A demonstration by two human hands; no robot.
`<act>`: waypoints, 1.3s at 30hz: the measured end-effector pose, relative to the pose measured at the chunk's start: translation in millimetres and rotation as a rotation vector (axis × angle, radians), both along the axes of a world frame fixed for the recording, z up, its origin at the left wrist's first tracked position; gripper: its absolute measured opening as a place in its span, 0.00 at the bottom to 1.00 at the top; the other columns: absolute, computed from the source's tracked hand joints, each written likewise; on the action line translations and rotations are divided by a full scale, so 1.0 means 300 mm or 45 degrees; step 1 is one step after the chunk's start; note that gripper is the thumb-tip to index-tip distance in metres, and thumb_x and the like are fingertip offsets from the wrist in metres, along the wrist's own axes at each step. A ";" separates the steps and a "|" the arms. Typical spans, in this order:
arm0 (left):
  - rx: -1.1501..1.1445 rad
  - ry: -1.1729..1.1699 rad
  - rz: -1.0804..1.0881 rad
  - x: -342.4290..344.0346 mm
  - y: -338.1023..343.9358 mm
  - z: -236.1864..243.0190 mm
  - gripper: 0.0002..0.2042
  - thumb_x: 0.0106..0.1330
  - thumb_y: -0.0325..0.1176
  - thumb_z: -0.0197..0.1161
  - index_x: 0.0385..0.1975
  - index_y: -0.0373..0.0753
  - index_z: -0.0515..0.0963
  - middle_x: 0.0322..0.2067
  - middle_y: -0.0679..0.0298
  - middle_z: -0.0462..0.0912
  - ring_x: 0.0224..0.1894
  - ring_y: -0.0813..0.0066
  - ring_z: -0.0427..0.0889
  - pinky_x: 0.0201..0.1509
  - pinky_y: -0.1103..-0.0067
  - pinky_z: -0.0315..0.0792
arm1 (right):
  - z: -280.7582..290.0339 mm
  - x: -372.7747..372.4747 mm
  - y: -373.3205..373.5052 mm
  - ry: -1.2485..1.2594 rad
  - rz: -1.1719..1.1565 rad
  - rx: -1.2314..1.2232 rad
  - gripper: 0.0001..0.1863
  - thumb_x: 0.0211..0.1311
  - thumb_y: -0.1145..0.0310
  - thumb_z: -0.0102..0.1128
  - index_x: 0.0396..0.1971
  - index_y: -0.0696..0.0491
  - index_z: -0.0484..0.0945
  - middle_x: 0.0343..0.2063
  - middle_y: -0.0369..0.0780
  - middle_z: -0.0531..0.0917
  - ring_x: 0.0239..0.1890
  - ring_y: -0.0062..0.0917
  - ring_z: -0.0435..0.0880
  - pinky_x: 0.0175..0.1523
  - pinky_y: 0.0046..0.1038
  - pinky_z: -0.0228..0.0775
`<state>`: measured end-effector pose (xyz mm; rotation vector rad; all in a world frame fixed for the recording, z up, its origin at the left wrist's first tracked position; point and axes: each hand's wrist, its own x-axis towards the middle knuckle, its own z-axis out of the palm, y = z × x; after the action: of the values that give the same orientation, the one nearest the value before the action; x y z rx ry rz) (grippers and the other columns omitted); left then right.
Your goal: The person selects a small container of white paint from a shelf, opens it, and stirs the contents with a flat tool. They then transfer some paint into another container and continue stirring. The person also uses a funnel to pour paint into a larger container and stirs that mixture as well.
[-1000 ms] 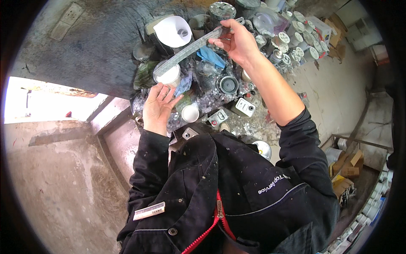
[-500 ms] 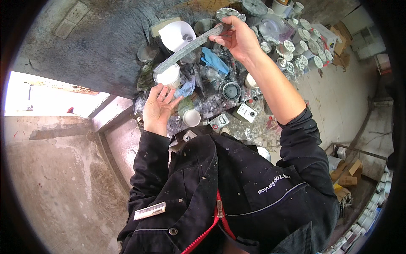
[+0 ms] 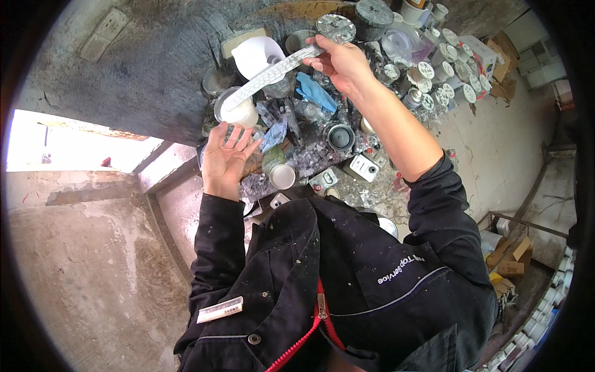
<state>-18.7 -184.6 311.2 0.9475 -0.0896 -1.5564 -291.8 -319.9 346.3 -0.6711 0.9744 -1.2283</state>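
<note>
My right hand [image 3: 341, 63] pinches the upper end of a long, flat, pale mixing ruler [image 3: 271, 74] with rows of markings. The ruler slants down to the left, and its low end lies over a translucent cup of white stuff [image 3: 243, 116]; whether it touches the contents I cannot tell. Just below this cup, my left hand [image 3: 227, 160] is palm up with its fingers spread; they are close to the cup's near side without wrapping round it. Behind the ruler sits a white bowl-like container [image 3: 257, 57]. A crumpled blue glove [image 3: 316, 93] lies to its right.
The cluttered, paint-spattered bench holds a dark round pot [image 3: 340, 137], a small white-topped can [image 3: 364, 168] and an empty-looking cup [image 3: 282, 177]. Many lidded pots [image 3: 443, 71] crowd the far right. A spattered round lid [image 3: 335, 28] sits just beyond my right hand.
The ruler has turned so its marked face shows brighter, and its low end has shifted slightly left and down. My left hand has dropped a little to the left, fingers still spread.
</note>
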 end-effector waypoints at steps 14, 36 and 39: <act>-0.104 -0.317 -0.034 0.097 -0.256 0.091 0.23 0.67 0.35 0.69 0.59 0.36 0.72 0.58 0.54 0.73 0.64 0.50 0.73 0.65 0.42 0.69 | 0.021 -0.003 -0.096 0.887 -0.177 -0.814 0.25 0.72 0.52 0.57 0.25 0.59 0.86 0.17 0.42 0.87 0.24 0.28 0.90 0.34 0.32 0.81; -0.332 -1.434 -0.079 0.079 -0.388 0.135 0.08 0.60 0.35 0.75 0.34 0.39 0.87 0.42 0.69 0.84 0.43 0.78 0.78 0.45 0.75 0.69 | 0.093 -0.032 0.011 0.840 -0.214 -0.825 0.17 0.77 0.61 0.57 0.45 0.61 0.84 0.30 0.39 0.88 0.31 0.24 0.91 0.34 0.24 0.81; -0.527 -1.587 -0.023 0.087 -0.405 0.127 0.06 0.57 0.30 0.76 0.29 0.36 0.87 0.40 0.68 0.83 0.40 0.77 0.78 0.45 0.78 0.69 | 0.091 -0.045 0.023 0.817 -0.187 -0.814 0.17 0.77 0.60 0.57 0.46 0.61 0.84 0.31 0.39 0.88 0.32 0.22 0.90 0.35 0.23 0.80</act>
<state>7.5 -306.0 349.2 1.4246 -1.2349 -0.7004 -305.4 -313.0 373.6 -1.5877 1.1612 -1.5034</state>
